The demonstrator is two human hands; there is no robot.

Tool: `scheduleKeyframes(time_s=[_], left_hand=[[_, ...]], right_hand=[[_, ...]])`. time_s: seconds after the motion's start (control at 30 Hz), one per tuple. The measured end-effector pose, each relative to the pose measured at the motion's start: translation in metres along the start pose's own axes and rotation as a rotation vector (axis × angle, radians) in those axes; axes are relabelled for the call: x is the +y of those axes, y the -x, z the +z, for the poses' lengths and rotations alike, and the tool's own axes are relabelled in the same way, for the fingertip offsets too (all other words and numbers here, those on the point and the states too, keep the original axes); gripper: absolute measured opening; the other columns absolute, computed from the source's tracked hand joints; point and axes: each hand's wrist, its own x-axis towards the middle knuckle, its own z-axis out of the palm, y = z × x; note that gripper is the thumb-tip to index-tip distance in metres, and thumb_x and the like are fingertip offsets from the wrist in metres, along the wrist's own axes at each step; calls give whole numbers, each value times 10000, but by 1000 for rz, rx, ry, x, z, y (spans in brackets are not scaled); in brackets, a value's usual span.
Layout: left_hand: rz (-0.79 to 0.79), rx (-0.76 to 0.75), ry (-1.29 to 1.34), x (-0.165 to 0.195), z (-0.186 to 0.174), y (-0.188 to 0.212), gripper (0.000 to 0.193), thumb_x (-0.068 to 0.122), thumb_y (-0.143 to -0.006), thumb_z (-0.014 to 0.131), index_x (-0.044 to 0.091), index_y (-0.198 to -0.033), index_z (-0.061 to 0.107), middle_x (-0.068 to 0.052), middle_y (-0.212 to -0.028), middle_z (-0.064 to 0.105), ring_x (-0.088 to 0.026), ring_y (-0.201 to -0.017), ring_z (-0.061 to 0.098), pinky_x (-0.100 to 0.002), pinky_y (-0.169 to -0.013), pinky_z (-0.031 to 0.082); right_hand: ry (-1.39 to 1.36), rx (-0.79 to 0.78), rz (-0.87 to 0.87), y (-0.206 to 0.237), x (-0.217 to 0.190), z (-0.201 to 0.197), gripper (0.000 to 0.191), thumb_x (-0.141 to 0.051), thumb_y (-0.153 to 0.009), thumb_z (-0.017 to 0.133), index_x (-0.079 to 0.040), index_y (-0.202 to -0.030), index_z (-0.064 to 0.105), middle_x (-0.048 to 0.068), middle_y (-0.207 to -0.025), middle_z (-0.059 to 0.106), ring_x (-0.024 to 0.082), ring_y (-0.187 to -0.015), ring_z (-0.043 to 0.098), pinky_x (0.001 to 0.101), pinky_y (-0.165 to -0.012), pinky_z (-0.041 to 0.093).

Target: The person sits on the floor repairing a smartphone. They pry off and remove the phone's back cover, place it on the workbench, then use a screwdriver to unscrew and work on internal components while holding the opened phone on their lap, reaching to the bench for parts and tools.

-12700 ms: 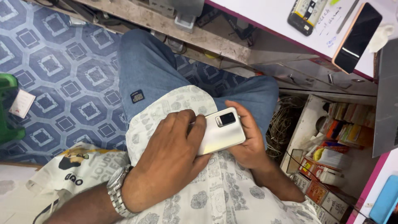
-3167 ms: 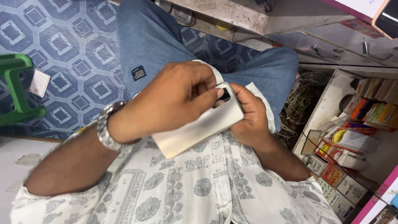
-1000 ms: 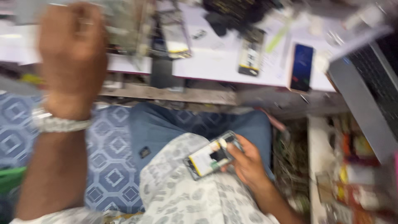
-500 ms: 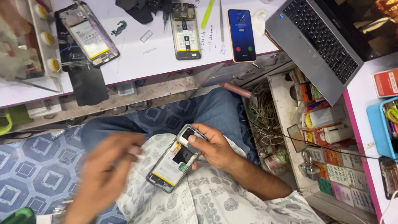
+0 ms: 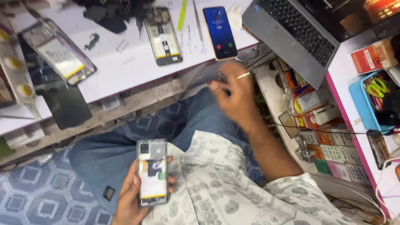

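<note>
Left hand [image 5: 133,196] grip clamps opened phone [image 5: 152,173] | right hand [image 5: 233,93] blurred, grip unclear

Three opened phones [image 5: 152,172] with backs off (one held over the lap, two lying on the white bench), one lit phone [image 5: 220,32], one laptop [image 5: 298,35], two hands [image 5: 234,93]

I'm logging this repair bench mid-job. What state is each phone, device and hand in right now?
Left hand: holds the opened phone over the lap.
Opened phone: back cover off, insides exposed.
Right hand: raised toward the bench edge, blurred, thin tool in its fingers.
Blue-screen phone: flat, screen lit.
Middle phone: back off, battery showing.
Left phone: opened, lying flat.
Laptop: lid open.
</note>
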Motion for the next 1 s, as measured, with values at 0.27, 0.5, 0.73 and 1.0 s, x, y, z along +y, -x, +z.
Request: scheduleKeyframes(time_s=[0.27,0.5,0.73,1.0], left_hand=[[119,79,-18,8,-16,19,781,437,-1007,561,-1,-1572,245,-404,-1499,437,-468,-1062,678,-571,-848,599],[68,107,-39,8,-14,21,808,447,-989,566,-10,-1569,240,-403,-1507,434,-471,-1085,667,-579,-863,593],[146,109,-35,10,-18,26,810,396,-1004,559,3,-1611,192,-425,-1496,425,-482,-1088,667,-600,-868,588],[131,152,-52,10,-19,30,768,392,-1007,535,-10,-1581,219,-414,-1479,440,-486,-1076,672,-603,-863,587]], right_hand=[[421,-41,31,-46,52,-2,665,-562,-946,777,-73,-1378,651,279,-1525,404,511,-1420,293,682,-1093,309],[396,-53,-305,-66,22,22,629,-658,-893,773,-194,-1315,739,253,-1543,396,470,-1418,253,660,-1101,208],[304,77,-183,-38,11,23,516,-533,-976,773,-77,-1210,717,148,-1429,555,380,-1423,354,570,-1184,292],[386,103,-48,-38,49,-2,573,-541,-971,783,-66,-1277,688,223,-1425,502,431,-1395,338,620,-1104,299]])
